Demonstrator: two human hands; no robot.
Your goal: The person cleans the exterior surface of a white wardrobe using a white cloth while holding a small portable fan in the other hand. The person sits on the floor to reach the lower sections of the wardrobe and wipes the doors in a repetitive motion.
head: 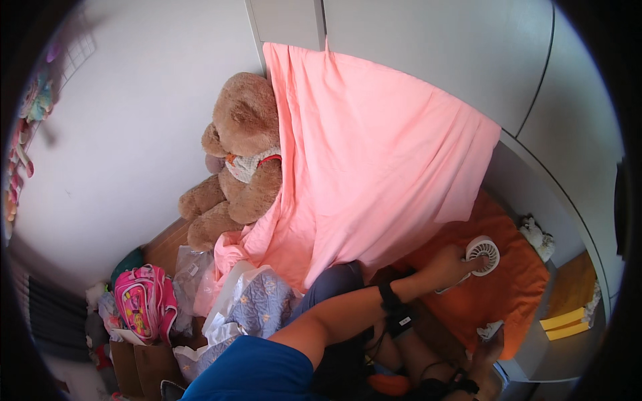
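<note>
My left hand [451, 268] is shut on a white hand-held fan [487, 246], with the round grille facing up and the thumb laid over its front. A dark strap with a small black device sits on that forearm. Lower down, my right hand [490, 348] holds a crumpled white cloth or wipe [489, 331]; its fingers are partly in shadow. Both hands are above or beside an orange cloth [521, 285] spread low in front of me. The fan and the white cloth are apart.
A pink sheet [381, 160] hangs from the grey wardrobe [426, 45]. Beside it sits a large brown teddy bear [246, 115]. Left are a pink backpack [138, 301], a cardboard box [143, 368] and quilted fabric [263, 301]. A white plush toy [536, 238] and yellow object [567, 326] lie right.
</note>
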